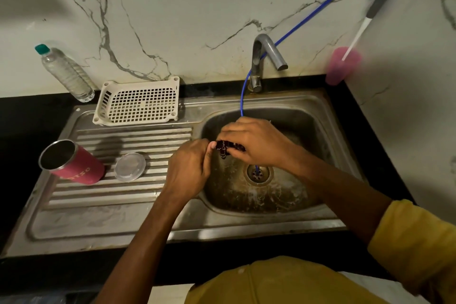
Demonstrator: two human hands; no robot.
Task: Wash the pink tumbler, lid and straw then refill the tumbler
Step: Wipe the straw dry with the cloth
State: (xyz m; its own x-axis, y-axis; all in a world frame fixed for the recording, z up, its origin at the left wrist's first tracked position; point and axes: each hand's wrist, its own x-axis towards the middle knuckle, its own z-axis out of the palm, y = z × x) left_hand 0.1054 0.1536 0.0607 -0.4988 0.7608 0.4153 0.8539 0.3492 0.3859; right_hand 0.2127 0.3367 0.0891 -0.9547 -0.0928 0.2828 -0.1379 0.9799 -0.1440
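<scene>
Both hands meet over the basin of the stainless steel sink (313,128). My right hand (256,142) is curled over a small dark red, bead-textured scrubbing pad (227,147) and clamps it. My left hand (190,168) pinches the pad's near end between thumb and fingertips, so neither hand is free. Below them is the round drain (257,174), with a thin blue hose (320,6) running down into it past the grey metal tap (265,57).

The pink metal tumbler (79,165) is well apart from the grip, off to the left on the ribbed drainboard (123,138) near its left edge. As far as I can judge it stands mouth up, its long axis vertical. The clear round lid (130,166) lies flat just beside it, on the basin side. My left hand is the nearer one, so I'd reach leftward with it for either piece while the right keeps the pad.

At the counter's back right corner, a white stick with a grey end (357,34) leans in a translucent pink cup (341,66). I cannot tell whether it is the straw or a brush.
</scene>
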